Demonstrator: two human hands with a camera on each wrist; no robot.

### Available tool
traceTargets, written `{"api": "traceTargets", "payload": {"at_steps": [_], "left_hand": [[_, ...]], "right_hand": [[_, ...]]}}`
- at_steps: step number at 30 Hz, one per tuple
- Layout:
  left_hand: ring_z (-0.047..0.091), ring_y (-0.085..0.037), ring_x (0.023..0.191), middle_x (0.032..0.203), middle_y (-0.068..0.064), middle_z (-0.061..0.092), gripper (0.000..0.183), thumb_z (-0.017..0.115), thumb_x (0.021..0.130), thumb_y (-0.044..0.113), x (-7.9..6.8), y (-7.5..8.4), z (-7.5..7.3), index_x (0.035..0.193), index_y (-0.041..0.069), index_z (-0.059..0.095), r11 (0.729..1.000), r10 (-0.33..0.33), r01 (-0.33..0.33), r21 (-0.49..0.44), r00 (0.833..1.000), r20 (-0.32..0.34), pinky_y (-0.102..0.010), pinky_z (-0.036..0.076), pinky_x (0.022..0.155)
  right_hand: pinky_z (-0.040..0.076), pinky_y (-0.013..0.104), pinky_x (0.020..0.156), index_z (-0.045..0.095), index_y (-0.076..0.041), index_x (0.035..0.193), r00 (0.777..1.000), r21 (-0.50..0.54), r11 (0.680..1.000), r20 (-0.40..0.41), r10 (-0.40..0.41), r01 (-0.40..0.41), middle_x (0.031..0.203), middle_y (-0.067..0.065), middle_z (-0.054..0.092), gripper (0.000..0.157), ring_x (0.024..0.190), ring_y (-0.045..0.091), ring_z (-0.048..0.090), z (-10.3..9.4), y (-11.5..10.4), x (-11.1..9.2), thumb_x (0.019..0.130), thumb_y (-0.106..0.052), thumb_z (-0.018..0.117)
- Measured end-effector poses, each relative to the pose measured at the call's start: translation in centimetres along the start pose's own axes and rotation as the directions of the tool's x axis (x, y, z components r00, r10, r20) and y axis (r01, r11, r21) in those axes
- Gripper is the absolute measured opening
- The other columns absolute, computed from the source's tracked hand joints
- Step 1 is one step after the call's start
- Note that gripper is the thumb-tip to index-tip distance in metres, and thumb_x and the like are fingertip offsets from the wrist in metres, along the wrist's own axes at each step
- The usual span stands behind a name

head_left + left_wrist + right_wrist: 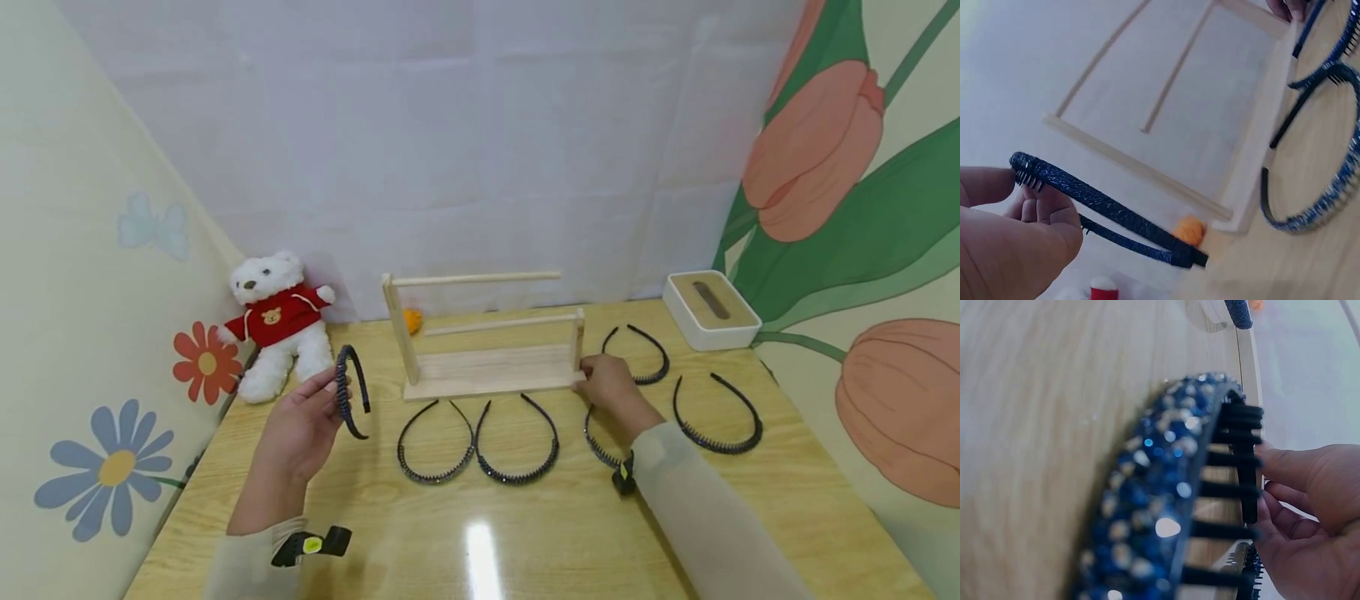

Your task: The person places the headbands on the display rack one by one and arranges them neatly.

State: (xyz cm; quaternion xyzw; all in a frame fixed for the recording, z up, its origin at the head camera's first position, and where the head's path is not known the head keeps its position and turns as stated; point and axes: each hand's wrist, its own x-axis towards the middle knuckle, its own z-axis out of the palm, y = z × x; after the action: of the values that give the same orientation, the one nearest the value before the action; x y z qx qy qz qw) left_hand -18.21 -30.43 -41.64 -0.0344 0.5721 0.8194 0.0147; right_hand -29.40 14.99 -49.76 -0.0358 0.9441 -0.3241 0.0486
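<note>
My left hand [303,425] pinches a dark blue toothed headband [342,392] between thumb and fingers, raised to the left of a wooden rack [487,381]. In the left wrist view the band's open ends point away from the hand. My right hand [611,387] grips the right front corner of the rack's base, by the short post. The rack's upper bar [480,278] runs from the tall left post, the lower bar [502,324] from the right one; each has a free end. A rhinestone headband [1154,481] fills the right wrist view's foreground, partly under my forearm in the head view.
Two headbands lie before the rack, a left one [433,479] and a middle one [517,478]; others [723,446] lie right. A white bear [273,321] in a red sweater sits left. A white tissue box [712,312] stands back right, an orange object [412,321] behind the rack.
</note>
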Motion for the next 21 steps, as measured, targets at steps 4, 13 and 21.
{"api": "traceTargets", "payload": {"at_steps": [4, 13, 21], "left_hand": [[0.068, -0.008, 0.097, 0.107, 0.006, 0.076, 0.029, 0.056, 0.113, 0.007, -0.4, 1.4, 1.4, 0.115, 0.02, 0.082, 0.994, 0.079, -0.083, -0.07, 0.996, -0.05, -0.019, 0.057, 0.091], [0.072, -0.018, 0.1, 0.12, -0.006, 0.074, 0.025, 0.066, 0.106, 0.003, -1.0, 6.2, 5.4, 0.129, 0.001, 0.077, 0.923, 0.243, -0.271, -0.275, 0.961, -0.133, -0.023, 0.062, 0.09], [0.071, -0.023, 0.094, 0.115, -0.014, 0.069, 0.023, 0.067, 0.104, -0.003, -0.3, 9.7, 10.1, 0.126, -0.007, 0.073, 0.838, 0.422, -0.409, -0.362, 0.906, -0.045, -0.027, 0.062, 0.092]], "right_hand": [[0.06, 0.05, 0.098, 0.079, 0.0, 0.124, 1.0, 0.0, 1.0, 0.007, 0.002, -0.002, 0.115, 0.019, 0.08, 0.029, 0.106, 0.036, 0.072, 0.0, 0.0, 0.1, 0.1, -0.015, 0.08], [0.061, 0.047, 0.094, 0.078, 0.0, 0.126, 1.0, 0.011, 1.0, 0.02, 0.004, -0.004, 0.118, 0.019, 0.079, 0.03, 0.106, 0.034, 0.072, -0.1, 0.0, 0.0, 0.1, -0.016, 0.08], [0.059, 0.048, 0.091, 0.08, -0.001, 0.117, 1.0, -0.006, 1.0, 0.02, 0.003, -0.003, 0.111, 0.019, 0.079, 0.024, 0.098, 0.033, 0.069, -0.3, 0.4, 0.0, 0.099, -0.017, 0.081]]}}
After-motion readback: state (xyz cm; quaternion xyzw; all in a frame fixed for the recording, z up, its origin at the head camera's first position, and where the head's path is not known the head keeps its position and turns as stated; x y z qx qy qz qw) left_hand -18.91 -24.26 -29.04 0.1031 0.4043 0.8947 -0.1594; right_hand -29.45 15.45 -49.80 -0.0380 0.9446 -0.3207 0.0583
